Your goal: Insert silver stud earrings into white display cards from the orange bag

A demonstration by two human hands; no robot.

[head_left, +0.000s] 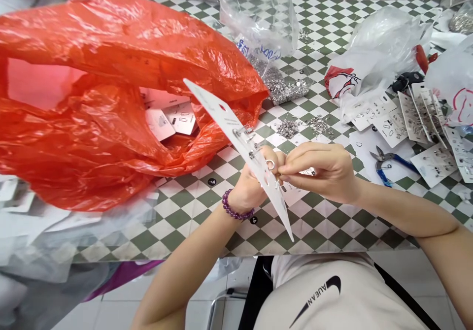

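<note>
My left hand [251, 184], with a purple bead bracelet [238, 215] at the wrist, grips a white earring card [218, 115] from behind and holds it tilted up. Several small silver earrings [251, 148] sit on the card, and a silver hoop [271, 164] shows near my left fingers. Close against the card's right side, my right hand [320, 170] has its thumb and index finger pinched together. What lies between those fingertips is too small to make out. Below the hands, another card is partly hidden.
A big red plastic bag [121, 88] gapes at left with cards [181, 118] inside. Behind the hands lie small piles of metal parts [288, 128] and a clear bag of silver pieces [284, 86]. Blue-handled pliers [393, 162] and filled earring cards [436, 165] lie at right.
</note>
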